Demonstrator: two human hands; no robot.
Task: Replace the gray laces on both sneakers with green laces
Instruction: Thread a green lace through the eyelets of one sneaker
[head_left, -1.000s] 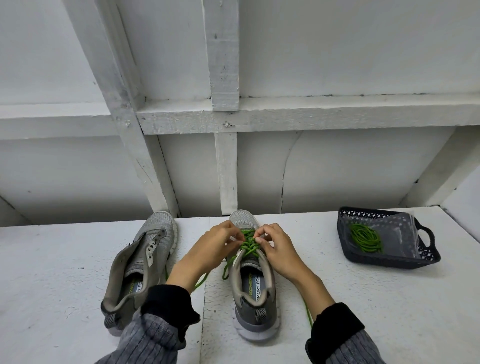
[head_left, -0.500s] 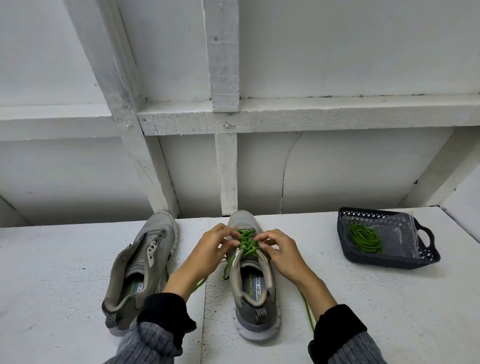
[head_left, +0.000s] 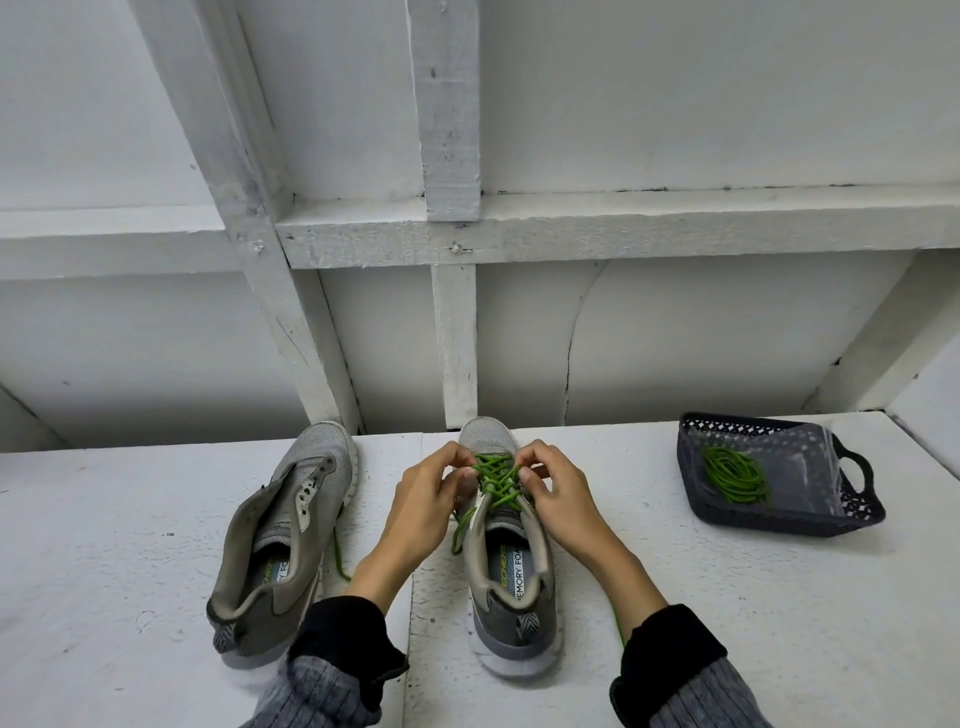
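Two gray sneakers stand on a white table. The middle sneaker (head_left: 509, 582) carries a green lace (head_left: 496, 480) crisscrossed through its upper eyelets, with loose ends trailing down both sides. My left hand (head_left: 423, 501) pinches the lace at the sneaker's left eyelet row. On the opposite row, my right hand (head_left: 558, 491) pinches it too. The left sneaker (head_left: 283, 540) has no lace and its tongue lies open. A second green lace (head_left: 735, 475) lies coiled in a dark basket.
The dark plastic basket (head_left: 779, 522) with a clear bag inside sits at the right of the table. A white wall with wooden framing rises directly behind the sneakers. Bare tabletop (head_left: 104, 545) lies to the far left.
Both hands stay at the lace crossings on the middle sneaker, with only small finger shifts. The sneakers and basket have not moved.
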